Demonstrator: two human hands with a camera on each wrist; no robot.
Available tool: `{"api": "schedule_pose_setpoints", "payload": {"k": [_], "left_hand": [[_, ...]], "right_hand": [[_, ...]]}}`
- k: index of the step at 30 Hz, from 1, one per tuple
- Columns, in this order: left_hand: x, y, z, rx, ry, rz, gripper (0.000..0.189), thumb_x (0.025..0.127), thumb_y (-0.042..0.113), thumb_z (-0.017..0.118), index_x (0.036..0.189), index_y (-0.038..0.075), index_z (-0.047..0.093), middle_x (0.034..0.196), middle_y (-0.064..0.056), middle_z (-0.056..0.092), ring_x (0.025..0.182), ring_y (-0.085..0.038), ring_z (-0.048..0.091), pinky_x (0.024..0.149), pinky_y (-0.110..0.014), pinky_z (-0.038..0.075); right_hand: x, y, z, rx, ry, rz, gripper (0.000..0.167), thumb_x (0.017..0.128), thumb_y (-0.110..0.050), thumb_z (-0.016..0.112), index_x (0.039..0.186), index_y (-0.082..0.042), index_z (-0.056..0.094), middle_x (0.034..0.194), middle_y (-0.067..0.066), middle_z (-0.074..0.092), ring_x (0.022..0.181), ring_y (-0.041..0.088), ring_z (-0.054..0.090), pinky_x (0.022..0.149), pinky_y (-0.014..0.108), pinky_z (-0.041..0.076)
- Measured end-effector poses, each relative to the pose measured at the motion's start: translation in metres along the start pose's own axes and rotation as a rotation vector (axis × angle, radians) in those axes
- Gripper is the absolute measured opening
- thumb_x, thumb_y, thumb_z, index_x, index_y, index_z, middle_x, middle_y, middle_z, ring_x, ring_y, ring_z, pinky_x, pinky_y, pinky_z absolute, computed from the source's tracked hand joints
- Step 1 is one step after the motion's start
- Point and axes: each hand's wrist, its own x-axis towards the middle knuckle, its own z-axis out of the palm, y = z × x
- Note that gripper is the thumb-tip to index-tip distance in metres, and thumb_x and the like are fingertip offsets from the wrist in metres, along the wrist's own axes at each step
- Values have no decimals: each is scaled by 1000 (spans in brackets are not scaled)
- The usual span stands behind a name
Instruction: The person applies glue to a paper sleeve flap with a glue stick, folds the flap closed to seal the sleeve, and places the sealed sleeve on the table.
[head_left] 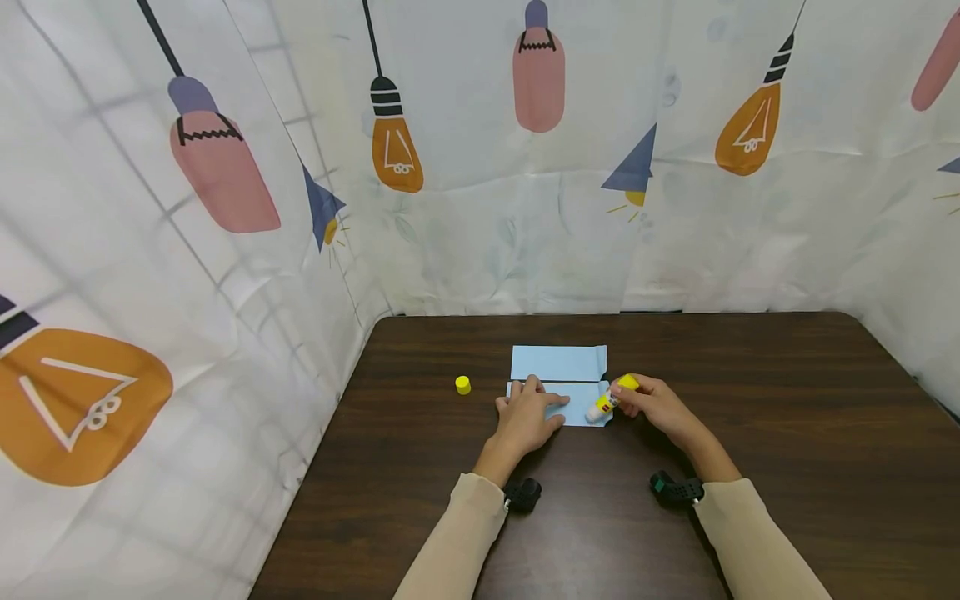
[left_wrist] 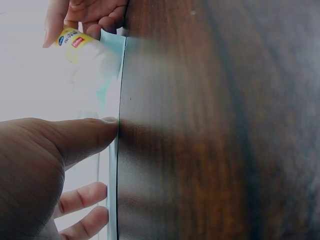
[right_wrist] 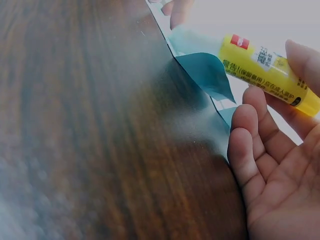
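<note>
Two light-blue paper pieces lie one behind the other on the table. The far piece (head_left: 558, 363) is untouched. On the near piece (head_left: 576, 408) my left hand (head_left: 525, 417) rests with fingers spread, pressing it down; its thumb lies at the near edge. My right hand (head_left: 651, 402) pinches a yellow glue stick (head_left: 611, 400) between thumb and fingers, its white end tilted down at the right end of the near piece. In the right wrist view the glue stick (right_wrist: 265, 67) shows its printed label, and a paper flap (right_wrist: 207, 75) curls up below it.
A yellow cap (head_left: 462, 385) stands on the dark wooden table (head_left: 412, 467), left of the paper. Behind and to the left hangs a white curtain (head_left: 465, 233) printed with lamps. Each wrist wears a black strap with a camera.
</note>
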Motion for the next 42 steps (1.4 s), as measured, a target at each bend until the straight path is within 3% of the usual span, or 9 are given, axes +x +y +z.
{"api": "schedule_pose_setpoints", "payload": {"k": [16,42], "left_hand": [[2,1,0,3,-7,1,34,97,40,70,131,40,70,118,-1,52,102,-22,39,82,-48,31],[2,1,1,6,-5,-4,35,97,40,70,132,40,69,118,0,51,103,-22,39,82,-47,31]], "right_hand": [[1,3,1,59,20,-18,44,106,-36,57,132,-1,58,93,10,61,82,18,59,73,27,54],[3,2,0,61,20,-39,47,106,-33,57,142,-3,49,98,17,59,82,21,59,73,28,55]]}}
